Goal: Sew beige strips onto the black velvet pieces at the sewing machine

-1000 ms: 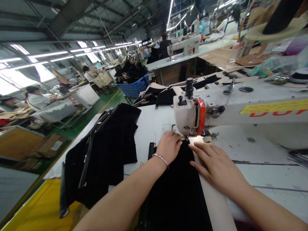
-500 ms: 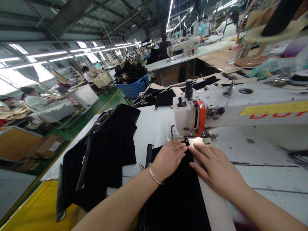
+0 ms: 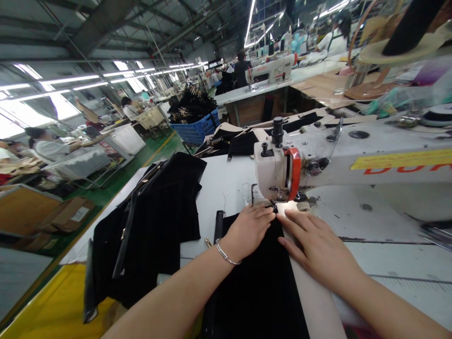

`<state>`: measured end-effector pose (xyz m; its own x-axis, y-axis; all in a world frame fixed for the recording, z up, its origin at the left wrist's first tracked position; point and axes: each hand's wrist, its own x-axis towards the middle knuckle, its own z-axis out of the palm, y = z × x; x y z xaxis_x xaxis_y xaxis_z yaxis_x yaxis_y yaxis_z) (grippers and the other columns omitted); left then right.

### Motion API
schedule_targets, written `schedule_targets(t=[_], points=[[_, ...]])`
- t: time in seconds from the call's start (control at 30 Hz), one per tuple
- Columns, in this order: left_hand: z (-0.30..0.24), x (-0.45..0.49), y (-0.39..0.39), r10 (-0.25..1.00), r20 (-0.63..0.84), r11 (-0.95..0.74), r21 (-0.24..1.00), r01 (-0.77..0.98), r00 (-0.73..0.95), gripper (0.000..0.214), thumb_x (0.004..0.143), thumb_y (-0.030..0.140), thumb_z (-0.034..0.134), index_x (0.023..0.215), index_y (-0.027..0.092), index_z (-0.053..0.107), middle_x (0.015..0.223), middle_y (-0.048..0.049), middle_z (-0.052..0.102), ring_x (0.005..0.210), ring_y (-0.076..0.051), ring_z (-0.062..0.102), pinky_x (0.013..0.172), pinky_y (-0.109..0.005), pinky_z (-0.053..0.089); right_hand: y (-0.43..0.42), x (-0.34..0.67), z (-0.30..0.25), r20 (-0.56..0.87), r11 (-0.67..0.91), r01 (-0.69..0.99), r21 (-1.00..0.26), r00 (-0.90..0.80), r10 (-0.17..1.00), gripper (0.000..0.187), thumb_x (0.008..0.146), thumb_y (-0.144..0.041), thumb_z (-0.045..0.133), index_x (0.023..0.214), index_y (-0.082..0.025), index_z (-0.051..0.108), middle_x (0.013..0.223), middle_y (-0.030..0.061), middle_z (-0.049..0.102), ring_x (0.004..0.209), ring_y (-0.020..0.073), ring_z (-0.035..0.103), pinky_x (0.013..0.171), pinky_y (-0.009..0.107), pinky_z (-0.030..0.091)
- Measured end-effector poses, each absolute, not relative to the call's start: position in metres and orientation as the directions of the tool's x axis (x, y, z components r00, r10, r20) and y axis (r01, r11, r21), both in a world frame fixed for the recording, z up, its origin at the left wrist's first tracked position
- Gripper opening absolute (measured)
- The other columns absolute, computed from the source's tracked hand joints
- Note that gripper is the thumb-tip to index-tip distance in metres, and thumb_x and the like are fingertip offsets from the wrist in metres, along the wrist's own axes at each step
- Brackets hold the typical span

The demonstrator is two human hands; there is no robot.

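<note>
A strip of black fabric lies on the sewing table, its far end under the needle of a white sewing machine. My left hand, a thin bangle on the wrist, rests flat on the fabric with the fingers stretched toward the presser foot. My right hand lies flat at the fabric's right edge, fingers spread and pointing at the needle. Both hands press the cloth down and hold nothing.
A pile of black garments with gold hardware lies on the table to the left. A blue basket of dark pieces stands beyond. Other people sit at machines farther off. Yellow cloth hangs at the near left edge.
My left hand has pulled back a little from under the machine head and its fingers have stretched out flat. The right hand has barely shifted.
</note>
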<state>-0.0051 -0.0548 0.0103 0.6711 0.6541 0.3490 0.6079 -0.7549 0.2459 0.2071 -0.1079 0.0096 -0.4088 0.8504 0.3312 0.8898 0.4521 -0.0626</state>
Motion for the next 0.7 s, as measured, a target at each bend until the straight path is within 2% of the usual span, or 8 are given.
schedule_targets(t=[0.17, 0.23, 0.3, 0.33, 0.4, 0.5, 0.57, 0.7], points=[[0.024, -0.011, -0.065, 0.658, 0.278, -0.753, 0.225, 0.618, 0.700, 0.036, 0.099, 0.025, 0.038, 0.133, 0.023, 0.049, 0.142, -0.0008, 0.049, 0.140, -0.019, 0.036, 0.121, -0.048, 0.026, -0.126, 0.208, 0.011, 0.359, 0.464, 0.885, -0.046, -0.419, 0.834, 0.048, 0.095, -0.050, 0.044, 0.135, -0.024, 0.050, 0.134, 0.0042, 0.051, 0.122, 0.0232, 0.046, 0.103, 0.044, 0.043], [0.034, -0.018, -0.090, 0.608, 0.193, -0.790, 0.246, 0.562, 0.770, 0.041, 0.098, 0.039, 0.042, 0.135, 0.023, 0.047, 0.146, -0.0025, 0.045, 0.142, -0.020, 0.032, 0.122, -0.050, 0.021, -0.150, 0.209, 0.009, 0.396, 0.494, 0.869, -0.020, -0.447, 0.802, 0.046, 0.094, -0.048, 0.046, 0.133, -0.024, 0.053, 0.135, 0.0028, 0.052, 0.122, 0.0231, 0.047, 0.102, 0.044, 0.046], [0.039, -0.028, -0.125, 0.493, 0.139, -0.853, 0.274, 0.445, 0.859, 0.065, 0.090, 0.062, 0.044, 0.140, 0.021, 0.042, 0.149, -0.0060, 0.040, 0.144, -0.020, 0.028, 0.123, -0.048, 0.018, -0.180, 0.211, 0.006, 0.450, 0.550, 0.835, 0.031, -0.503, 0.738, 0.047, 0.092, -0.047, 0.051, 0.132, -0.022, 0.055, 0.135, 0.0029, 0.053, 0.122, 0.0237, 0.049, 0.098, 0.042, 0.050], [0.040, -0.033, -0.142, 0.435, 0.098, -0.878, 0.265, 0.398, 0.895, 0.070, 0.088, 0.066, 0.044, 0.142, 0.021, 0.039, 0.152, -0.0059, 0.036, 0.145, -0.020, 0.025, 0.124, -0.047, 0.017, -0.196, 0.212, 0.005, 0.476, 0.580, 0.812, 0.064, -0.536, 0.698, 0.048, 0.090, -0.047, 0.053, 0.130, -0.020, 0.057, 0.134, 0.0033, 0.054, 0.122, 0.0239, 0.050, 0.095, 0.040, 0.052], [0.037, -0.040, -0.172, 0.350, 0.082, -0.924, 0.190, 0.330, 0.933, 0.061, 0.092, 0.057, 0.043, 0.141, 0.021, 0.040, 0.152, -0.0056, 0.035, 0.146, -0.020, 0.021, 0.124, -0.047, 0.013, -0.222, 0.214, 0.004, 0.498, 0.621, 0.774, 0.123, -0.590, 0.636, 0.047, 0.088, -0.047, 0.056, 0.124, -0.018, 0.061, 0.130, 0.0036, 0.058, 0.119, 0.0237, 0.054, 0.089, 0.036, 0.055], [0.026, -0.044, -0.195, 0.349, 0.170, -0.936, 0.106, 0.335, 0.922, 0.042, 0.096, 0.040, 0.044, 0.133, 0.021, 0.050, 0.147, -0.0025, 0.044, 0.145, -0.020, 0.024, 0.124, -0.047, 0.010, -0.246, 0.217, 0.004, 0.495, 0.645, 0.742, 0.180, -0.635, 0.593, 0.046, 0.088, -0.050, 0.054, 0.120, -0.019, 0.064, 0.127, 0.0030, 0.061, 0.114, 0.0234, 0.058, 0.085, 0.035, 0.057], [0.021, -0.043, -0.199, 0.380, 0.223, -0.925, 0.109, 0.365, 0.898, 0.038, 0.095, 0.038, 0.047, 0.128, 0.022, 0.054, 0.144, -0.0008, 0.047, 0.144, -0.019, 0.028, 0.125, -0.046, 0.012, -0.252, 0.218, 0.004, 0.480, 0.653, 0.728, 0.208, -0.658, 0.580, 0.044, 0.090, -0.046, 0.050, 0.123, -0.019, 0.062, 0.128, 0.0039, 0.060, 0.113, 0.0232, 0.059, 0.082, 0.034, 0.057], [0.020, -0.040, -0.198, 0.385, 0.217, -0.922, 0.121, 0.367, 0.897, 0.040, 0.094, 0.039, 0.046, 0.128, 0.021, 0.053, 0.144, -0.0008, 0.047, 0.142, -0.018, 0.031, 0.124, -0.046, 0.017, -0.254, 0.218, 0.004, 0.466, 0.649, 0.718, 0.253, -0.678, 0.568, 0.040, 0.091, -0.028, 0.042, 0.124, -0.018, 0.061, 0.127, 0.0052, 0.061, 0.111, 0.0218, 0.060, 0.080, 0.033, 0.057]])
